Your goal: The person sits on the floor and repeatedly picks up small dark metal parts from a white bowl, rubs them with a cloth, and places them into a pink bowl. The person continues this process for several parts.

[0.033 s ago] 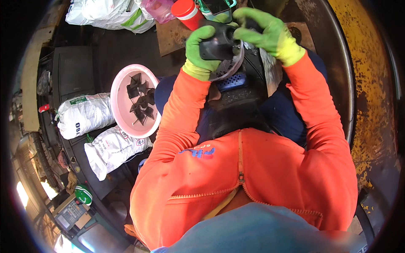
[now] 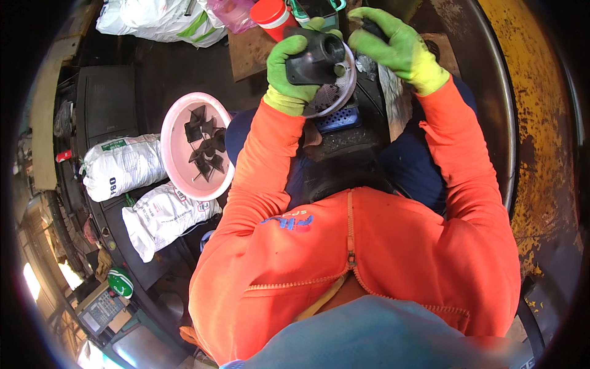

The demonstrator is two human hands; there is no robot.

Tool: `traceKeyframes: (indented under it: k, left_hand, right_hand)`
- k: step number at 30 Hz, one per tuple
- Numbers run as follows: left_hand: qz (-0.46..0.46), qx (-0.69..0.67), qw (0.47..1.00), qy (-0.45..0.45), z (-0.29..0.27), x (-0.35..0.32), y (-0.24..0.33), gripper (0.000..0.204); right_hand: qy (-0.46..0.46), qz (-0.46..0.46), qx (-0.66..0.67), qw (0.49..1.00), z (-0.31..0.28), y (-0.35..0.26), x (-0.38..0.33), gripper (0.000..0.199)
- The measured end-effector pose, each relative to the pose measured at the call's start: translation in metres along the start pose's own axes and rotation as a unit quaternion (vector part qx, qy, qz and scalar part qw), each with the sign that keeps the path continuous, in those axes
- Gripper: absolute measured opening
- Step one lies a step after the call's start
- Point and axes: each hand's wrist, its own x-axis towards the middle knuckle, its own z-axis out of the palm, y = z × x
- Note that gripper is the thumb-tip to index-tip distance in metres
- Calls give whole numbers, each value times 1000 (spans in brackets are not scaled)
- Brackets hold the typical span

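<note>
My left hand (image 2: 286,71), in a green glove with a yellow cuff, grips a black moulded part (image 2: 313,59) with a round open neck. The neck points toward my right hand. My right hand (image 2: 393,52), gloved alike, is closed round a small dark object (image 2: 373,29), mostly hidden by the fingers; its kind does not show. A gap separates the two hands. Below the black part is a round pale mesh basket (image 2: 349,86), partly covered by it. A blue perforated basket (image 2: 339,119) lies just under that, between my knees.
To the left, a pink basin (image 2: 174,163) holds several black angular pieces (image 2: 206,144). White printed sacks (image 2: 126,167) lie beside it. A red cup (image 2: 270,17) stands on a brown board (image 2: 249,52) ahead. A rusty yellow metal wall (image 2: 534,154) rises at the right.
My right hand has drawn back slightly to the right, away from the black part. The part has tilted in my left hand, and its round neck shows more clearly.
</note>
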Motion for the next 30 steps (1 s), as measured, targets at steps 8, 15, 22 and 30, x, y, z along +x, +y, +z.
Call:
traceKeyframes:
  k: [8, 15, 22, 30]
  left_hand:
    - [14, -4, 1000, -26, 17, -5, 12, 55]
    - [176, 230, 957, -7, 36, -14, 18, 71]
    - [185, 189, 964, 4, 32, -16, 16, 83]
    - [210, 187, 958, -53, 32, -13, 17, 80]
  right_hand:
    - [-11, -86, -89, 992, 15, 4, -3, 32]
    - [-17, -118, -99, 988, 26, 0, -7, 32]
    - [-21, -46, 3, 999, 37, -14, -17, 28]
    - [-13, -15, 59, 998, 42, -26, -18, 26]
